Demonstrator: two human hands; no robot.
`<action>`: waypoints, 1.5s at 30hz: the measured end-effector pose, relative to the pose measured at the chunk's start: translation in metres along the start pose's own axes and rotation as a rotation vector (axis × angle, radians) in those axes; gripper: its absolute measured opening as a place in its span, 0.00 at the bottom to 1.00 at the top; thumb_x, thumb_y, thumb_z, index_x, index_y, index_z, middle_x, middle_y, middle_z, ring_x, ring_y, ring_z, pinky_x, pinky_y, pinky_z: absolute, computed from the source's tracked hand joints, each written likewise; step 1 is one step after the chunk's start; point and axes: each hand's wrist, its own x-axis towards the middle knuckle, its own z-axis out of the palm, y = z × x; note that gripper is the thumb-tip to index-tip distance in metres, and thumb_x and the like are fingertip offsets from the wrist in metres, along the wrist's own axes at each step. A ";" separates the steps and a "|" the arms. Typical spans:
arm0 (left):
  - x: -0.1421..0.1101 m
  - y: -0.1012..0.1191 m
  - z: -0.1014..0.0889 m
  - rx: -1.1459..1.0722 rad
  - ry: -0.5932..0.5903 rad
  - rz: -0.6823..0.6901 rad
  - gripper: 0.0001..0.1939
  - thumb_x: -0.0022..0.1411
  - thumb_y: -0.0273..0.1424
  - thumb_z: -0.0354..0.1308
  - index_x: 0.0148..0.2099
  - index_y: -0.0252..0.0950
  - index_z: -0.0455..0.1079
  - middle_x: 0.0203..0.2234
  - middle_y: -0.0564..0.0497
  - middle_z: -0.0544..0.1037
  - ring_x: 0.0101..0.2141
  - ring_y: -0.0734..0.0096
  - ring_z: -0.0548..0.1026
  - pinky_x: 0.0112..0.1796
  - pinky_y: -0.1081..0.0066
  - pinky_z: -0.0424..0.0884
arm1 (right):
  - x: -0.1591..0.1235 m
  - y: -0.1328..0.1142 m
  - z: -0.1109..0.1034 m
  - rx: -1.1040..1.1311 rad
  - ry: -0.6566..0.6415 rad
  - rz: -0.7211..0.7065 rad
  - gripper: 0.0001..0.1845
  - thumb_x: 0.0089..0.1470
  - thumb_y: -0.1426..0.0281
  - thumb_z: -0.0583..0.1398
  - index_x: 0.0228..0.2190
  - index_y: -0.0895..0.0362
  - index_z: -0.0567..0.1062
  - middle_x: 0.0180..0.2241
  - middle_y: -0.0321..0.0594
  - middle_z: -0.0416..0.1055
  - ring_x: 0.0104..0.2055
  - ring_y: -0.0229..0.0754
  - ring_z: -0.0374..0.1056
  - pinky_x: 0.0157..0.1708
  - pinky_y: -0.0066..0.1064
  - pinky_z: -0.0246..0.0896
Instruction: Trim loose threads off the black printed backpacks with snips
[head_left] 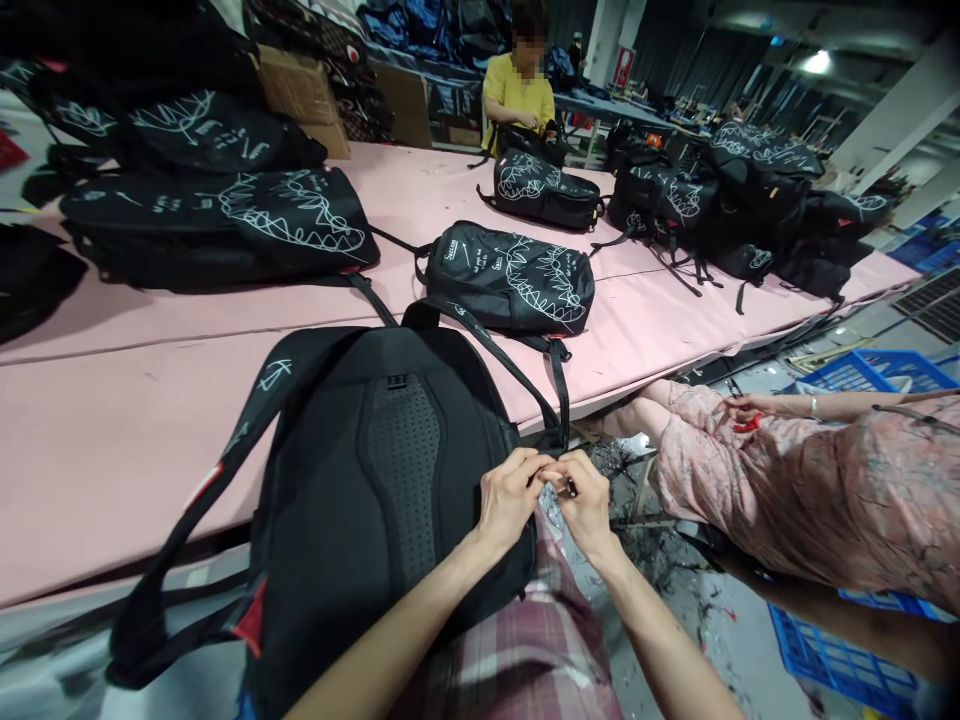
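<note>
A black backpack [330, 480] leans across my lap against the table edge, its padded back panel with a mesh strip facing up. My left hand [514, 495] is closed in a pinch at the bag's right edge. Fingertip to fingertip with it, my right hand [586, 500] is also closed. A black shoulder strap [517, 375] runs down to the fingers, which appear to grip its lower end. Something small and dark shows within my right hand, too hidden to name. The other shoulder strap [225, 480], with white lettering, loops out at the left.
Black backpacks with white scribble prints, one in the middle [517, 275] and one at the left [225, 225], lie on the pink table [112, 430]. More bags are piled at the right. A seated person [787, 480] holds red-handled snips [746, 422]. Blue crates [840, 655] stand on the floor.
</note>
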 end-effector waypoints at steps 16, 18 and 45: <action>0.027 0.011 -0.016 -0.197 -0.114 -0.382 0.15 0.54 0.41 0.53 0.33 0.36 0.76 0.23 0.54 0.76 0.25 0.72 0.70 0.27 0.75 0.61 | -0.013 -0.012 -0.029 -0.476 -0.046 0.232 0.12 0.55 0.62 0.55 0.35 0.55 0.74 0.31 0.39 0.76 0.32 0.43 0.71 0.31 0.29 0.56; 0.027 0.012 -0.016 -0.182 -0.116 -0.383 0.15 0.54 0.41 0.53 0.32 0.37 0.75 0.22 0.55 0.75 0.23 0.73 0.69 0.26 0.75 0.60 | -0.011 -0.013 -0.029 -0.502 -0.052 0.243 0.12 0.56 0.62 0.54 0.35 0.54 0.75 0.31 0.39 0.76 0.31 0.43 0.71 0.30 0.29 0.55; 0.024 0.016 -0.015 -0.151 -0.145 -0.396 0.13 0.56 0.39 0.50 0.29 0.37 0.71 0.18 0.58 0.66 0.22 0.76 0.62 0.24 0.77 0.55 | -0.006 -0.014 -0.028 -0.496 -0.086 0.252 0.13 0.55 0.63 0.54 0.35 0.55 0.75 0.33 0.39 0.76 0.34 0.44 0.71 0.33 0.29 0.56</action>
